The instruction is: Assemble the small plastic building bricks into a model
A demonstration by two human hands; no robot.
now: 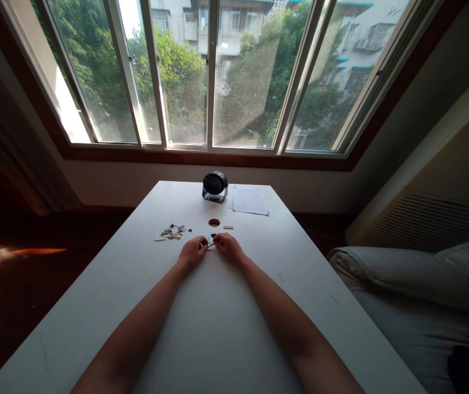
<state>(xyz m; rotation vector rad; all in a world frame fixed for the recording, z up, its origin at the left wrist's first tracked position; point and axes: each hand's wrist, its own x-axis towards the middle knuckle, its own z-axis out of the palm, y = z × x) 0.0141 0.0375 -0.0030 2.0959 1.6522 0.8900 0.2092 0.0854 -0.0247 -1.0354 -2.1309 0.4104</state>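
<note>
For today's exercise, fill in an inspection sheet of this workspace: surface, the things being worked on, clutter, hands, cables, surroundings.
Surface: long white table, matt, with a small round hole near the far end.
Things in hand: a tiny part with a thin reddish piece, too small to identify, pinched between both hands.
Clutter: scatter of small tan and dark building pieces left of the hands; a short tan strip; a small black desk fan; a printed paper sheet.
Hands: left hand and right hand bare, fingertips meeting over the part.
Cables: nothing seen.
Surroundings: wide window onto trees and buildings, dark wooden floor, grey cushion at right.
</note>
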